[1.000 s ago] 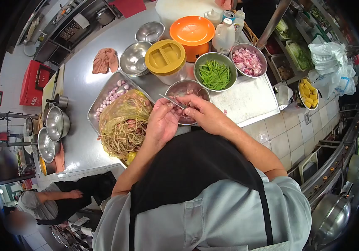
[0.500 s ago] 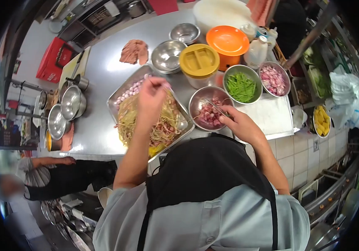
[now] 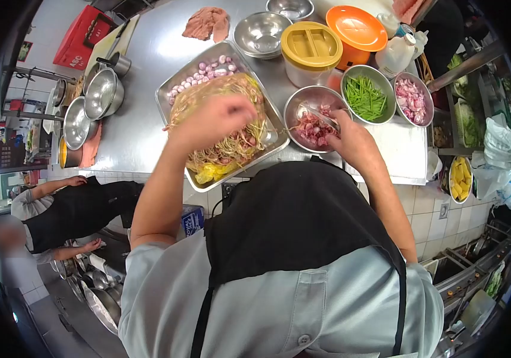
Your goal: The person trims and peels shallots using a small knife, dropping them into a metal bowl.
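My left hand (image 3: 223,119) hovers over a metal tray (image 3: 276,142), its fingers smeared by motion, so I cannot see whether they hold anything. Below it, a yellowish plastic bag (image 3: 211,172) lies with a heap of stringy dried stalks and bulbs (image 3: 225,146). Peeled shallots (image 3: 205,73) fill the tray's far end. My right hand (image 3: 354,140) is closed round a small knife (image 3: 321,114), whose blade reaches over a steel bowl (image 3: 294,102). Reddish shallot pieces and skins (image 3: 315,130) lie in that bowl, beneath the blade.
Behind the bowl stand a yellow-lidded tub (image 3: 311,51) and an orange plate (image 3: 357,28). To the right are bowls of green pieces (image 3: 366,98) and purple shallots (image 3: 410,101). Steel bowls (image 3: 261,33) and a cloth (image 3: 206,24) sit farther back. Another person (image 3: 70,209) stands at left.
My left hand has come down from the tray's far end to over the stalks. My right hand stays at the bowl with the knife. The camera view has shifted.
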Demonstrator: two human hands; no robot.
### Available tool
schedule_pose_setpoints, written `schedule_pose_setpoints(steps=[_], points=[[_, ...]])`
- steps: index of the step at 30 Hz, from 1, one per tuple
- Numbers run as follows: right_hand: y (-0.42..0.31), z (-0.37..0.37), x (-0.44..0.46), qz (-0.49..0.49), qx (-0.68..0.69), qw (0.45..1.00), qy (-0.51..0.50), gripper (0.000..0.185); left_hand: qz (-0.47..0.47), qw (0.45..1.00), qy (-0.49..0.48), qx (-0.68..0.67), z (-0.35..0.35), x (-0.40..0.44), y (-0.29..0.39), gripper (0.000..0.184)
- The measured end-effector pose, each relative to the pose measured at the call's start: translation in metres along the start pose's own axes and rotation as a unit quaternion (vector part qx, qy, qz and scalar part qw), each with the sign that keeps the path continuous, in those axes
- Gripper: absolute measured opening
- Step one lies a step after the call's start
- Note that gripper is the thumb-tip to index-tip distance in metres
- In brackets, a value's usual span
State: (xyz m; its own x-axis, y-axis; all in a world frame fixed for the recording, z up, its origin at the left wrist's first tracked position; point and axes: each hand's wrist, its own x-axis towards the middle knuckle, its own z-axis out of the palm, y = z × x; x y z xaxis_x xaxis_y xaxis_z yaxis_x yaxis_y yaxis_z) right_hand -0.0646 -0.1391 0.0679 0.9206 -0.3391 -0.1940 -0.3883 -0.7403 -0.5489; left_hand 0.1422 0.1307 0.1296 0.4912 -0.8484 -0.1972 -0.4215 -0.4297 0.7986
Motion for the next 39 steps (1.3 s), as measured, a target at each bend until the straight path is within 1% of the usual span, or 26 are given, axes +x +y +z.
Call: schedule_pose_setpoints(steps=[1,2,4,7,9,10,13,14,16,19,22,25,26,29,30,33,34,37,39], points=[[-0.003,-0.001,0.000,-0.002,0.027,1.000,0.004,0.050,0.001,0.993,-0.054,0.106,0.016,-0.004,0.005,0.020],[-0.009,-0.005,-0.001,0.020,0.042,0.998,-0.032,0.061,-0.008,0.978,-0.044,0.202,0.033,-0.005,-0.002,0.019],[-0.008,-0.001,0.000,0.004,0.057,0.998,-0.036,0.060,-0.021,0.921,-0.022,0.389,0.069,-0.006,-0.033,0.017],[-0.005,-0.007,-0.004,-0.003,0.106,0.994,-0.030,0.055,0.012,0.914,0.071,0.399,0.096,-0.009,-0.055,0.016],[0.005,-0.011,-0.002,-0.001,0.150,0.988,-0.024,0.053,0.005,0.901,0.085,0.425,0.110,-0.006,-0.061,0.016],[0.014,-0.007,0.001,-0.017,0.148,0.989,0.003,0.053,-0.001,0.893,0.093,0.441,0.113,-0.007,-0.063,0.017],[0.019,-0.016,-0.003,-0.016,0.181,0.983,0.025,0.054,0.005,0.917,0.121,0.381,0.111,-0.009,-0.055,0.017],[0.019,-0.025,-0.005,0.024,0.174,0.985,-0.003,0.055,0.004,0.935,0.127,0.332,0.107,-0.012,-0.050,0.016],[0.021,-0.033,-0.009,0.029,0.181,0.983,-0.002,0.056,0.000,0.963,0.139,0.230,0.092,-0.023,-0.033,0.015],[0.023,-0.038,-0.010,0.032,0.192,0.981,-0.006,0.057,-0.074,0.977,0.179,0.094,0.063,-0.035,-0.006,0.010],[0.027,-0.028,-0.006,0.007,0.220,0.975,-0.023,0.058,-0.027,0.961,0.257,0.095,0.030,-0.042,0.004,0.010],[0.019,-0.023,0.000,-0.014,0.223,0.973,-0.061,0.059,-0.032,0.959,0.270,0.085,-0.001,-0.050,0.035,0.009],[0.016,-0.023,0.000,-0.016,0.216,0.973,-0.076,0.060,-0.043,0.958,0.277,0.053,-0.008,-0.052,0.048,0.011],[0.014,-0.016,0.001,-0.053,0.180,0.981,-0.059,0.061,-0.011,0.954,0.294,0.061,-0.025,-0.054,0.082,0.017],[0.015,-0.013,0.001,-0.063,0.176,0.981,-0.053,0.061,-0.026,0.953,0.298,0.051,-0.033,-0.056,0.089,0.021],[0.012,-0.021,-0.001,-0.035,0.178,0.979,-0.087,0.060,0.012,0.955,0.290,0.059,-0.055,-0.057,0.112,0.025],[0.014,-0.021,-0.001,-0.038,0.178,0.980,-0.082,0.060,0.039,0.946,0.312,0.073,-0.058,-0.056,0.119,0.028],[0.022,-0.018,-0.005,-0.038,0.184,0.979,-0.076,0.058,0.099,0.938,0.331,0.036,-0.086,-0.066,0.140,0.028],[0.025,-0.018,-0.005,-0.037,0.191,0.977,-0.081,0.056,0.104,0.933,0.345,0.007,-0.098,-0.066,0.152,0.027]])
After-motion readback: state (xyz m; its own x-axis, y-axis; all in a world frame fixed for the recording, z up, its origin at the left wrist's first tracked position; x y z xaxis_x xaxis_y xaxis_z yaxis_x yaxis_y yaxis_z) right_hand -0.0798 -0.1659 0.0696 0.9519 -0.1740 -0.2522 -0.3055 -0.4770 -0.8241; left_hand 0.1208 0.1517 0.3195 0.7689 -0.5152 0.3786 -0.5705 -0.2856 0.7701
